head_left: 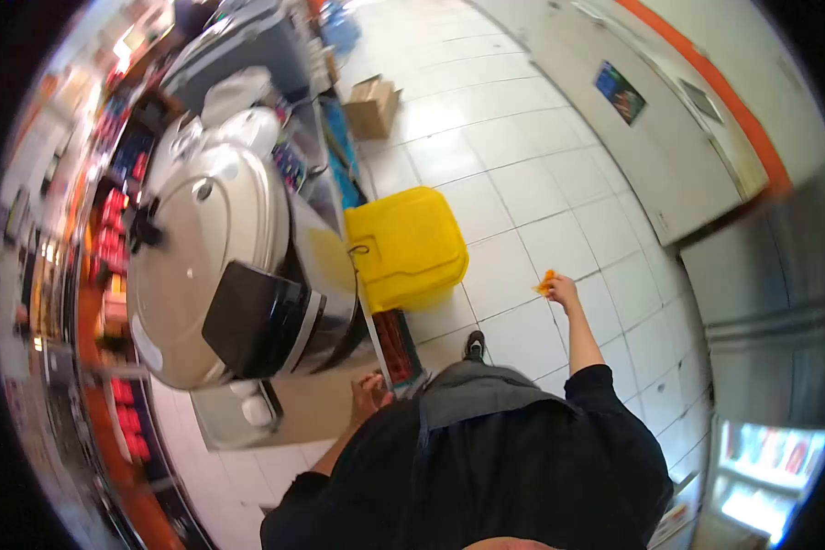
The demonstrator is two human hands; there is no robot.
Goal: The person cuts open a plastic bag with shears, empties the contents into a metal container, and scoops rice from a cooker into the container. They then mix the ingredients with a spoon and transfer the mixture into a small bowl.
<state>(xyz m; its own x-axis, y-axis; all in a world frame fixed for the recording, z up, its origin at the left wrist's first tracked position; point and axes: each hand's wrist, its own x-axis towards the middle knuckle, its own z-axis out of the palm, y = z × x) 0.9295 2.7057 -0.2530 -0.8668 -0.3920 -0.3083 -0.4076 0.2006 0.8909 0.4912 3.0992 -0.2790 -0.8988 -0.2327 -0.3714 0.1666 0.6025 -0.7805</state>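
Out over the tiled floor on the right, my right hand [563, 291] is closed on a small, crumpled orange scrap [545, 282]; its exact kind does not show. My left hand [368, 396] is low beside the counter's front edge, with its fingers somewhat apart and no object visible in them. Just beyond it stands a large rice cooker [211, 266] with a rounded metal lid and a black front piece. A yellow lidded bin [411, 247] is on the floor against the counter, between my two hands.
A cardboard box [373, 107] sits on the floor farther ahead. Along the right are white cabinets [632, 110] with an orange stripe and a lit glass-door fridge [768, 467]. A grey tub [238, 60] rests past the cooker. My shoe [474, 345] is near the bin.
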